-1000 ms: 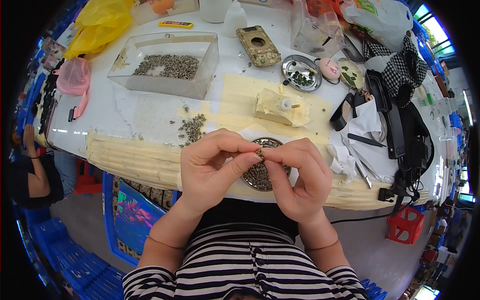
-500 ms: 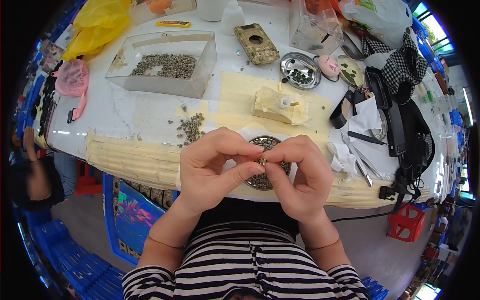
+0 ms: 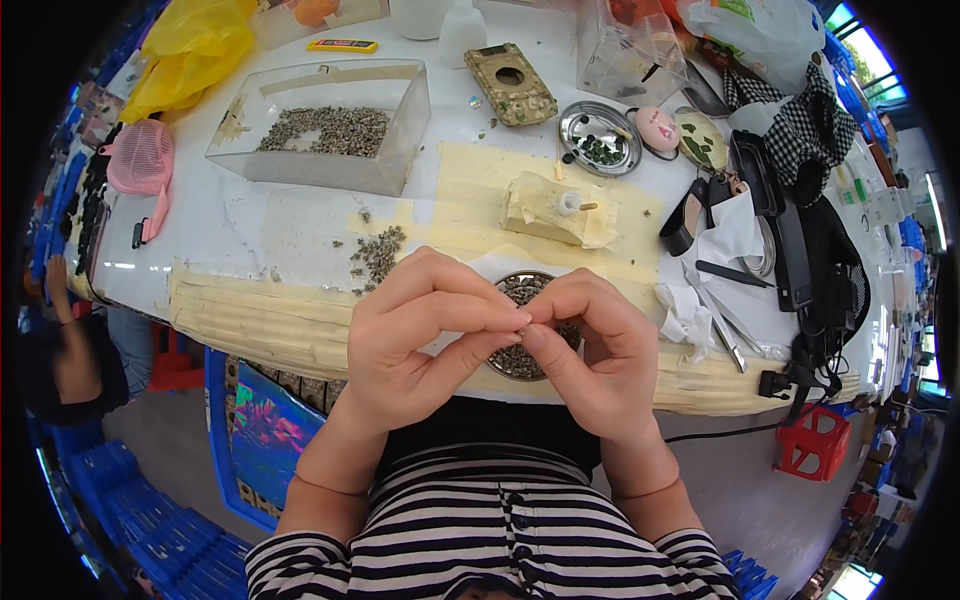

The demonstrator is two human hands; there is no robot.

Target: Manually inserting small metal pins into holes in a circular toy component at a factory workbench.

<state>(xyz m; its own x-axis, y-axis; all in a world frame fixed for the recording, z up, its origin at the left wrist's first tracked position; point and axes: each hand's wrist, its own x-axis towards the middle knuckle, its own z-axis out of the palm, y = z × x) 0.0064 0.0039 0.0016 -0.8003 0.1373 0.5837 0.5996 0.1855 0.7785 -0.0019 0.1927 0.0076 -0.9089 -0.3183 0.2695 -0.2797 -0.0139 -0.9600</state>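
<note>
My left hand [image 3: 425, 325] and my right hand [image 3: 595, 350] meet at their fingertips, thumb and forefinger of each pinched together. Between them is a tiny metallic piece, now almost wholly hidden by the fingers. Just beyond and below the fingertips, a round metal dish [image 3: 513, 377] full of small grey-brown pieces sits near the table's front edge, partly covered by my hands. Left of the dish, a loose heap of similar small pieces [image 3: 376, 260] lies on the table. Further back, a clear plastic bin [image 3: 300, 172] holds many more of them.
A tape-wrapped block [image 3: 545, 215] with a small white fitting stands beyond the dish. Behind it are a mottled tan case [image 3: 512, 88] and a steel dish [image 3: 566, 122] with dark green bits. Tweezers [image 3: 722, 325], white tissue [image 3: 685, 315] and black straps crowd the right side.
Both hands have shifted slightly left, and the fingertips have closed tighter together. The tiny metallic piece that showed between them is now mostly covered.
</note>
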